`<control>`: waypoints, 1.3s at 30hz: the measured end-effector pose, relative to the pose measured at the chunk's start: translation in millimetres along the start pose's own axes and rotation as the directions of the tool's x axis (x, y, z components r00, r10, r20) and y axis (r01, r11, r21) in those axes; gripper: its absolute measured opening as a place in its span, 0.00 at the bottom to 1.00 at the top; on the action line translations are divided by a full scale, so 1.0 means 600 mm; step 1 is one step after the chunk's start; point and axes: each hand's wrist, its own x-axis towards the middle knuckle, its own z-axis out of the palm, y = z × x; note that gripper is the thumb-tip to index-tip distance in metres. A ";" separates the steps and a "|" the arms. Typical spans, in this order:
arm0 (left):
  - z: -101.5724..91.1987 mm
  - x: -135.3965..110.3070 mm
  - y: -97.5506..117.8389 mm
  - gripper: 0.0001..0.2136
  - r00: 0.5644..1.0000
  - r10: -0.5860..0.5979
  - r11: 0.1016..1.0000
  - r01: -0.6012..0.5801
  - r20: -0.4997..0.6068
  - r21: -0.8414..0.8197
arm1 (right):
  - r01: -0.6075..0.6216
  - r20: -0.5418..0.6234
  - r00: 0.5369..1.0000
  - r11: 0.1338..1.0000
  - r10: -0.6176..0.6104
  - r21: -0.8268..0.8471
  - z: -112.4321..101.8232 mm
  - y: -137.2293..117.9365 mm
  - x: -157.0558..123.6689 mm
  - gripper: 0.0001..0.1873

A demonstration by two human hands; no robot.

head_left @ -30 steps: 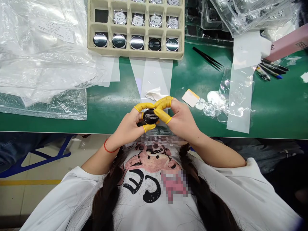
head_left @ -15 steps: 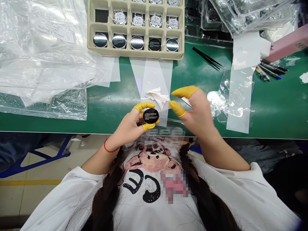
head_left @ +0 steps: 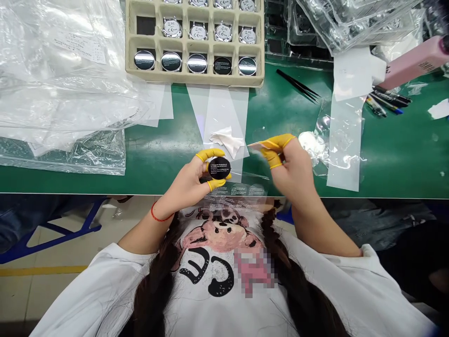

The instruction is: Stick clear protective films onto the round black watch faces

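My left hand (head_left: 185, 180), with yellow finger cots, is shut on a round black smartwatch (head_left: 219, 168) whose face carries a film with small white print. Its underside is hidden by my fingers. My right hand (head_left: 293, 171), also wearing yellow finger cots, pinches a thin pale film tab (head_left: 257, 146) between its fingertips, just right of the watch and apart from it. A crumpled white wipe (head_left: 227, 142) lies on a clear film strip (head_left: 224, 117) above the watch.
A beige pulp tray (head_left: 194, 78) of round watches stands at the back of the green workbench (head_left: 157, 180). Black tweezers (head_left: 298, 85), several pens (head_left: 386, 100), a pink box (head_left: 414, 58), film scraps and plastic bags (head_left: 59, 84) lie around it.
My right hand has let go of the watch and moved right, then returned holding the pale tab, which earlier lay on the bench. My left hand keeps the watch.
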 end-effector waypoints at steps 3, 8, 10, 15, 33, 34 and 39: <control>-0.002 0.000 -0.003 0.25 0.999 0.043 0.999 -0.042 -0.015 0.030 | 0.193 0.043 0.978 0.961 -0.205 0.196 0.024 -0.060 -0.024 0.09; -0.006 0.001 -0.012 0.25 0.996 0.084 0.992 -0.081 -0.022 0.098 | 0.318 0.092 0.943 0.947 -0.321 0.042 0.068 -0.081 -0.029 0.15; -0.008 0.002 -0.017 0.26 0.995 0.097 0.991 -0.095 -0.016 0.091 | 0.323 0.048 0.946 0.946 -0.322 -0.016 0.075 -0.075 -0.020 0.15; -0.011 0.005 -0.019 0.27 0.995 0.093 0.994 -0.095 0.031 0.059 | 0.267 0.034 0.963 0.964 -0.266 -0.016 0.066 -0.064 0.012 0.10; -0.005 0.001 0.001 0.26 1.000 0.013 0.991 -0.014 0.007 0.131 | 0.646 -0.062 0.696 0.662 -0.715 -0.379 0.046 -0.061 -0.048 0.14; -0.005 0.001 0.001 0.25 1.000 0.012 0.992 -0.012 0.001 0.128 | 0.639 -0.078 0.696 0.665 -0.714 -0.387 0.050 -0.060 -0.052 0.14; -0.003 0.005 0.003 0.26 1.000 0.000 0.996 0.002 -0.028 0.087 | 0.605 -0.122 0.744 0.740 -0.657 -0.294 0.060 -0.053 -0.069 0.12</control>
